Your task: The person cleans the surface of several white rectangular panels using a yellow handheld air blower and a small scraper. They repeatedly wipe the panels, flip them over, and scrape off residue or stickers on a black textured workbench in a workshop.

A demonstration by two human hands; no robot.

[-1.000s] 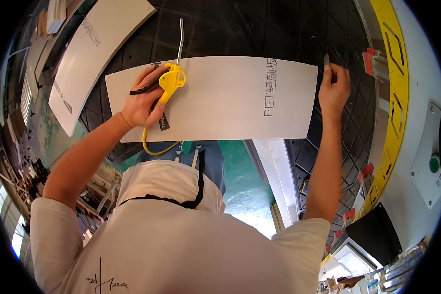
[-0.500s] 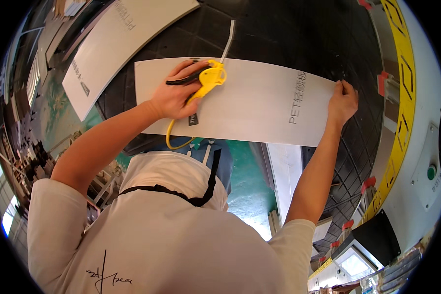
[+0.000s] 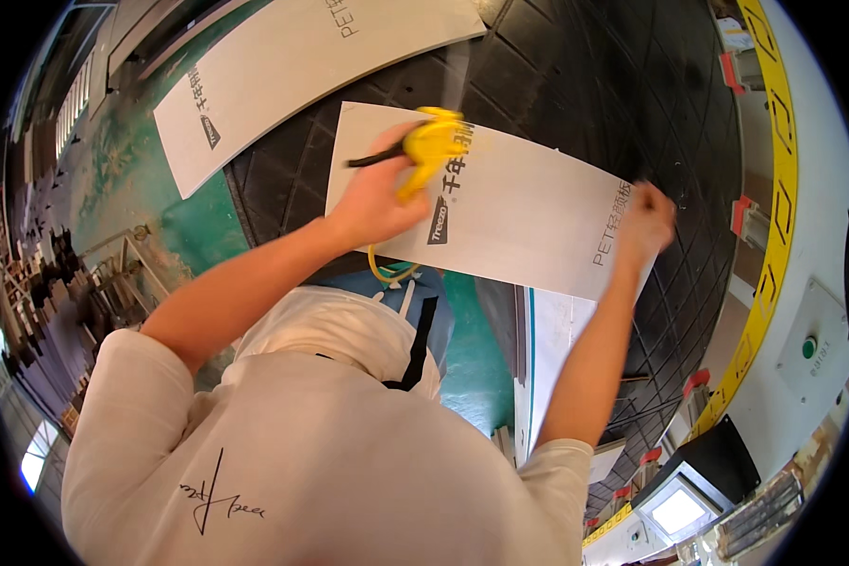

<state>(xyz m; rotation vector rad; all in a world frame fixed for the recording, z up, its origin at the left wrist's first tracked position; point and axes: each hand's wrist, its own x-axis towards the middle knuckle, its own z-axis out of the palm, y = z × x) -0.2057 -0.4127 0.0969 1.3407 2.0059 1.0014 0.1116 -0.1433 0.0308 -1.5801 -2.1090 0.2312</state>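
Observation:
My left hand (image 3: 375,206) is closed round a yellow air blow gun (image 3: 432,149) with a black lever. The gun is over the left part of a white printed panel (image 3: 528,208), and its thin nozzle smears with motion toward the far side. A yellow hose (image 3: 377,262) hangs below that wrist. At the panel's right end, my right hand (image 3: 649,226) is closed on the edge; its fingers are somewhat blurred. The panel lies crosswise in front of me on a dark, grid-lined surface (image 3: 575,85).
Another white panel (image 3: 264,99) lies at the far left, overhanging the dark surface's edge. Along the right runs a yellow strip (image 3: 774,189) with red-tipped clamps (image 3: 743,219). Beyond it are a green button (image 3: 809,347) and a lit screen (image 3: 677,509). Green floor (image 3: 476,363) shows below.
The whole view has shifted. The blow gun and both hands are now blurred by motion. My left hand still holds the gun above the panel, and my right hand stays at its right end.

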